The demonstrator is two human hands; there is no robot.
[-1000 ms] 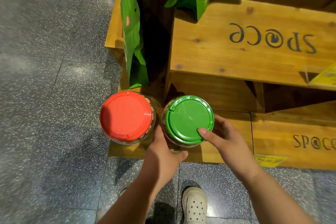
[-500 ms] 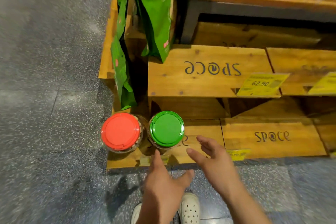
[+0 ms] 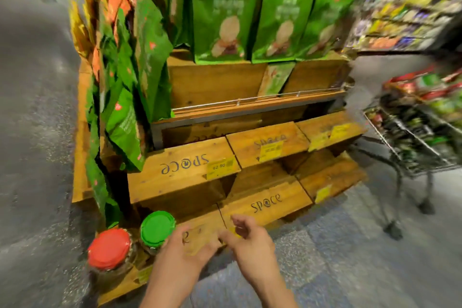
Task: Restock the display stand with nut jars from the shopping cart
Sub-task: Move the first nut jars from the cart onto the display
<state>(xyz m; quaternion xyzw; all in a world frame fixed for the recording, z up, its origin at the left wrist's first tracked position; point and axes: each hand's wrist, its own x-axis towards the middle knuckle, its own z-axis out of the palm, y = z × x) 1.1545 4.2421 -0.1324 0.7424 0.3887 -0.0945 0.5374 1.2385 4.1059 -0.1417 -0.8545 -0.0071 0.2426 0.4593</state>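
Observation:
Two clear nut jars stand side by side on the lowest wooden step of the display stand (image 3: 270, 204), at its left end: one with a red lid (image 3: 109, 248), one with a green lid (image 3: 157, 228). My left hand (image 3: 186, 247) hovers just right of the green-lidded jar, fingers relaxed, holding nothing. My right hand (image 3: 246, 237) is beside it over the step's front edge, fingers loosely curled and empty. The shopping cart (image 3: 415, 132), loaded with jars, stands at the right. The view is blurred.
Green snack bags (image 3: 227, 12) fill the upper shelf and hang down the stand's left side. Yellow price tags (image 3: 220, 166) sit on the wooden crates. Store shelving (image 3: 410, 2) lies at the far right. Grey speckled floor surrounds the stand.
Both hands have let go of the green-lidded jar and pulled back. The view has swung up and to the right, bringing the upper shelves and the cart into sight.

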